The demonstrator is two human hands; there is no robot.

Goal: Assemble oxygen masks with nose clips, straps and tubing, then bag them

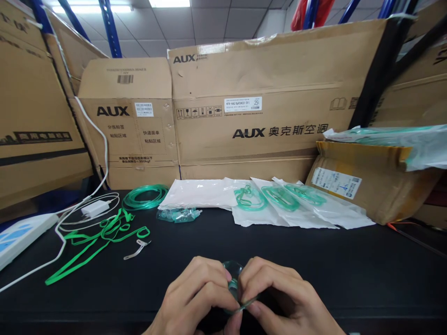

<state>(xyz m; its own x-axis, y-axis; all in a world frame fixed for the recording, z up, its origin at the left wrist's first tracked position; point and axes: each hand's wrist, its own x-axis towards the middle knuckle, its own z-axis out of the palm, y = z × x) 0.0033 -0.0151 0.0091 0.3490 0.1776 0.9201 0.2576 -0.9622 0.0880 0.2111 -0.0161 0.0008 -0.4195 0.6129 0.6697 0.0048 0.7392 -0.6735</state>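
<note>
My left hand (197, 298) and my right hand (279, 298) meet low at the front of the black table (349, 265). Both are closed, fingers pinched on a small clear green-tinted plastic mask piece (233, 272) held between them. Most of the piece is hidden by my fingers. Left of my hands lie green elastic straps (101, 237) and a small metal strip (137, 250). Farther back are a coil of green tubing (145, 197) and a few clear connectors (178, 214).
Several sealed white bags with green tubing (279, 200) lie at the back of the table. AUX cardboard boxes (251, 107) wall the rear. A white charger with cable (94, 208) and a white power strip (21, 235) sit at left. A brown padded parcel (363, 179) stands at right.
</note>
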